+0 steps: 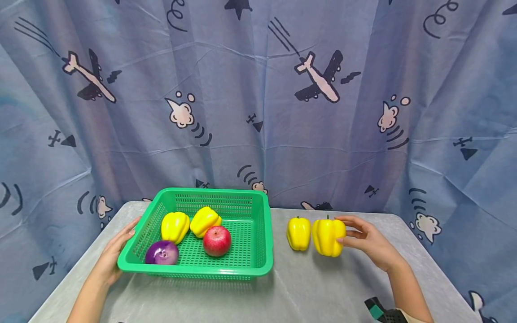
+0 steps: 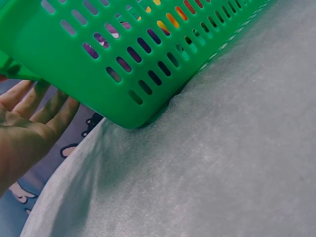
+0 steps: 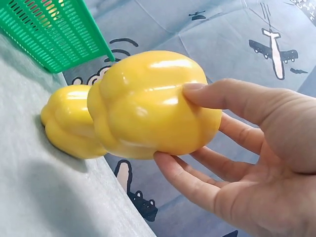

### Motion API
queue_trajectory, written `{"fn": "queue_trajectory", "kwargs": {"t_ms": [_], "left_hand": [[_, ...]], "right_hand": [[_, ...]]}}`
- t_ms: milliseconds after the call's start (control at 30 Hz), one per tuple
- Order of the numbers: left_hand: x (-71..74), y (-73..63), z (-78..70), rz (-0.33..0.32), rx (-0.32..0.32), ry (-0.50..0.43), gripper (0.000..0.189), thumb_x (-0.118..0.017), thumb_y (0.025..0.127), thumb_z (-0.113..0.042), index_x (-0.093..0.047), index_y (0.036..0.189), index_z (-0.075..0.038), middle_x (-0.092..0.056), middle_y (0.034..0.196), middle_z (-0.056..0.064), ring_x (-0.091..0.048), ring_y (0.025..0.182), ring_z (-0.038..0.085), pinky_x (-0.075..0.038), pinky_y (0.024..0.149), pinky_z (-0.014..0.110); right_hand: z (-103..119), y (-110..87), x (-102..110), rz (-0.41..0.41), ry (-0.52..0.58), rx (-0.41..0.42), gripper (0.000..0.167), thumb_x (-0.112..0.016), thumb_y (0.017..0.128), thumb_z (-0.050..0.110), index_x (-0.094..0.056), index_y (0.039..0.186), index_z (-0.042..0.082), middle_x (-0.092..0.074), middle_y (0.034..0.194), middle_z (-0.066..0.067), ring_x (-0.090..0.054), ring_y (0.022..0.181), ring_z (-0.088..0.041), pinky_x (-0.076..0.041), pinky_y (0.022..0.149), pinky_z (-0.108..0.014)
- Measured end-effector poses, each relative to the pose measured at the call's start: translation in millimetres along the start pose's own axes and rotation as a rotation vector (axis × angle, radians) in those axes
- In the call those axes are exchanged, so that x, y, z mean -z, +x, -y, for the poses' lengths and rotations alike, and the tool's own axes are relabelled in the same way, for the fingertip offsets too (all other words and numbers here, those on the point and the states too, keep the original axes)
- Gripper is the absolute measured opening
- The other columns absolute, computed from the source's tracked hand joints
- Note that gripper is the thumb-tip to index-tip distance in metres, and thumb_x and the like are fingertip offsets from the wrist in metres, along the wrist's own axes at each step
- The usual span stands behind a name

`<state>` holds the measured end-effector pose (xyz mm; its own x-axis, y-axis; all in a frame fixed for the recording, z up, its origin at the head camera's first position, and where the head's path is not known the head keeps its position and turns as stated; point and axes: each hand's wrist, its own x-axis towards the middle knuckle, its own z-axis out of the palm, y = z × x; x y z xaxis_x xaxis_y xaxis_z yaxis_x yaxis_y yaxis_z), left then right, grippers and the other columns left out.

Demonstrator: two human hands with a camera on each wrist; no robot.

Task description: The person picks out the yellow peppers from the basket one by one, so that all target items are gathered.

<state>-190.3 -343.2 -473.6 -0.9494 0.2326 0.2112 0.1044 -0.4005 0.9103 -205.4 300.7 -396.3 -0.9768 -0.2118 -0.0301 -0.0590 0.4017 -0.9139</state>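
Observation:
At the right, my right hand (image 1: 373, 244) pinches a yellow bell pepper (image 1: 329, 237) between thumb and fingers. The right wrist view shows this bell pepper (image 3: 153, 106) raised off the table, its shadow below. Just left of it, another yellow bell pepper (image 1: 299, 233) stands on the table. My left hand (image 1: 111, 258) touches the left side of a green basket (image 1: 198, 270), its fingers (image 2: 61, 111) fairly straight under the rim. In the basket lie two yellow bell peppers (image 1: 175, 227), a red apple (image 1: 216, 241) and a purple onion (image 1: 162, 253).
The grey-covered table (image 1: 282, 291) carries the basket and the standing pepper. A blue curtain (image 1: 226, 89) printed with airplanes hangs behind the table and along its sides. A dark and green strap (image 1: 381, 312) shows at my right wrist.

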Motion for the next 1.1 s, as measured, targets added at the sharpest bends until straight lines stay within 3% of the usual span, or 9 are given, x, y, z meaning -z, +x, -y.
{"fn": "queue_trajectory", "kwargs": {"t_ms": [367, 633, 867, 1100], "left_hand": [[0.0, 0.6, -0.9, 0.004, 0.001, -0.002, 0.055, -0.026, 0.117, -0.012, -0.066, 0.143, -0.039, -0.071, 0.13, -0.012, -0.073, 0.105, 0.009, -0.064, 0.086, 0.027], [0.6, 1.3, -0.5, -0.002, 0.007, 0.012, 0.055, -0.026, 0.117, -0.012, -0.066, 0.142, -0.04, -0.071, 0.13, -0.013, -0.073, 0.106, 0.008, -0.064, 0.086, 0.026], [0.7, 0.5, 0.6, 0.002, 0.002, 0.003, 0.055, -0.026, 0.117, -0.012, -0.066, 0.142, -0.039, -0.072, 0.13, -0.012, -0.073, 0.104, 0.008, -0.064, 0.086, 0.026], [0.7, 0.2, 0.9, -0.002, 0.004, 0.003, 0.055, -0.026, 0.117, -0.012, -0.066, 0.143, -0.039, -0.072, 0.13, -0.011, -0.073, 0.104, 0.009, -0.064, 0.086, 0.026]], "right_hand": [[-8.0, 4.1, 1.0, -0.032, -0.04, -0.018, 0.07, -0.076, 0.099, 0.017, -0.042, 0.155, -0.005, -0.039, 0.158, -0.034, -0.054, 0.133, -0.05, -0.06, 0.099, -0.044], [-17.9, 7.2, 3.7, -0.046, -0.045, -0.021, 0.07, -0.074, 0.101, 0.015, -0.039, 0.158, -0.006, -0.035, 0.159, -0.036, -0.05, 0.136, -0.054, -0.061, 0.095, -0.036], [-28.7, 11.4, 3.9, -0.056, -0.033, -0.032, 0.07, -0.071, 0.102, 0.012, -0.035, 0.16, -0.007, -0.031, 0.161, -0.037, -0.047, 0.138, -0.056, -0.062, 0.096, -0.04], [-36.4, 14.1, 3.3, -0.062, -0.03, -0.038, 0.069, -0.071, 0.102, 0.011, -0.036, 0.158, -0.009, -0.031, 0.16, -0.039, -0.047, 0.138, -0.057, -0.063, 0.093, -0.037]]}}
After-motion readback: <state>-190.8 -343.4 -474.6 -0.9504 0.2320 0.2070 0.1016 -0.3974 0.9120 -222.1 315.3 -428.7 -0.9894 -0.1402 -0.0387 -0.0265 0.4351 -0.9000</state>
